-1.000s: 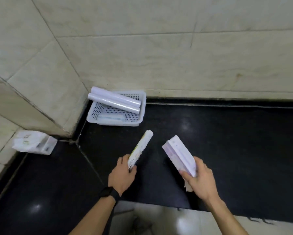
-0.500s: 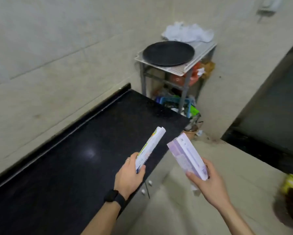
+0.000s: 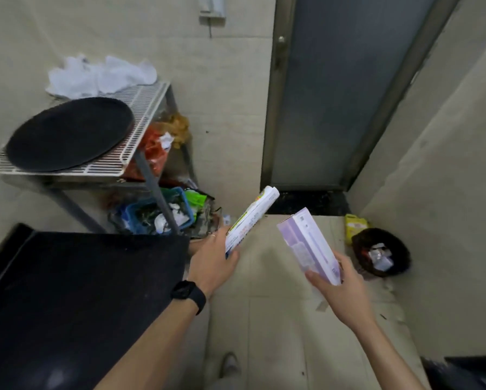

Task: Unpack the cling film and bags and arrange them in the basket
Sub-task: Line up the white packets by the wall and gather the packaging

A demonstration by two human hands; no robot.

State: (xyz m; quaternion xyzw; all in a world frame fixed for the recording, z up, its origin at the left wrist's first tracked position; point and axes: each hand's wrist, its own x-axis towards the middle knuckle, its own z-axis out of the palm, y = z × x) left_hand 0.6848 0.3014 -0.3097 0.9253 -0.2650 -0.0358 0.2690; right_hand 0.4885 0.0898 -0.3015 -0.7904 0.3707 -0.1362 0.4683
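Note:
My left hand (image 3: 212, 260) grips a long white carton with yellow and green print (image 3: 251, 218), its far end tilted up to the right. My right hand (image 3: 338, 288) grips a pale purple carton (image 3: 309, 246) by its lower end, its top leaning left. Both cartons hang over the beige floor, apart from each other. The white basket with the rolls is out of view.
The black counter (image 3: 75, 299) fills the lower left. Behind it stands a wire rack (image 3: 134, 142) bearing a round black pan (image 3: 67, 133) and white cloth, with clutter below. A dark bin (image 3: 381, 256) with rubbish sits by the door (image 3: 334, 88) at right.
My view has swung right, away from the basket corner to the rack, door and bin. Both hands keep the same cartons in much the same pose.

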